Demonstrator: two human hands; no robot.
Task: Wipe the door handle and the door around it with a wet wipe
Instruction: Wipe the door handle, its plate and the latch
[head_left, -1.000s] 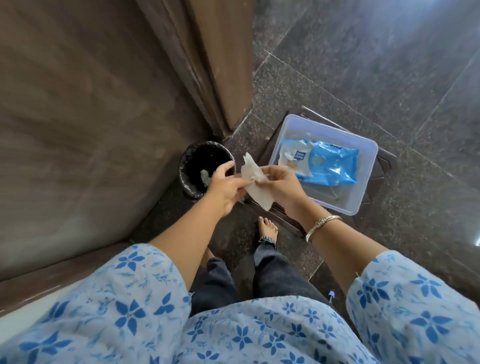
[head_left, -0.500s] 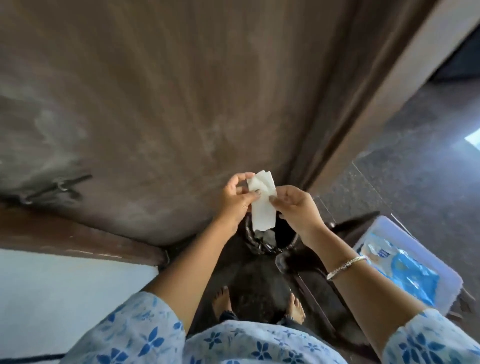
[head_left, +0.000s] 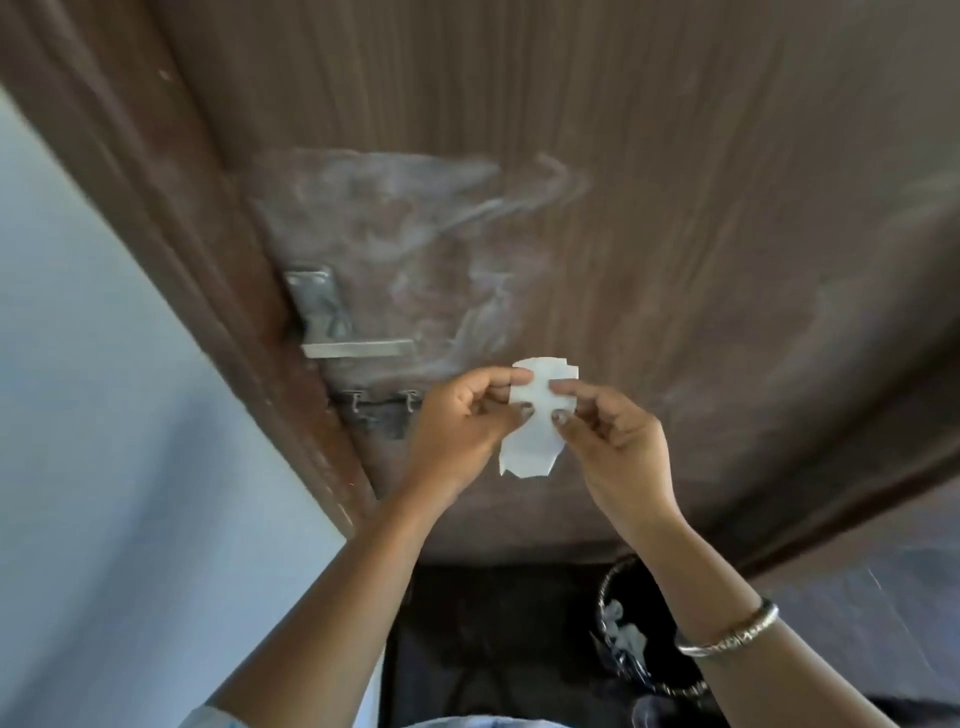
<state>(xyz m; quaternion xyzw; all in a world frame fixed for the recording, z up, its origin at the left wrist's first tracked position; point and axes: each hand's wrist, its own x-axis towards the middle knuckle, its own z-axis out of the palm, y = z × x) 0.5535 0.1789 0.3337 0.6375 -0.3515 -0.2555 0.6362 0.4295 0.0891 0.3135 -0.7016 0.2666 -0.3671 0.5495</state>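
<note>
A folded white wet wipe (head_left: 535, 421) is pinched between my left hand (head_left: 462, 426) and my right hand (head_left: 613, 441), held up in front of the brown wooden door (head_left: 649, 208). The metal door handle (head_left: 358, 349) with its plate sits to the left of my hands, near the door's edge. A small sliding latch (head_left: 382, 402) lies just below the handle, close to my left hand. Whitish smear marks cover the door (head_left: 395, 228) above and around the handle. The wipe is apart from the door surface as far as I can tell.
The dark door frame (head_left: 208, 291) runs diagonally on the left, with a pale wall (head_left: 93, 415) beyond it. A black bin (head_left: 639, 639) holding crumpled white wipes stands on the dark floor at the lower right, under my right forearm.
My view has swung up from the floor and bin to the door. Both hands rose with the wipe toward the handle. The box with the wipes packet has left the view.
</note>
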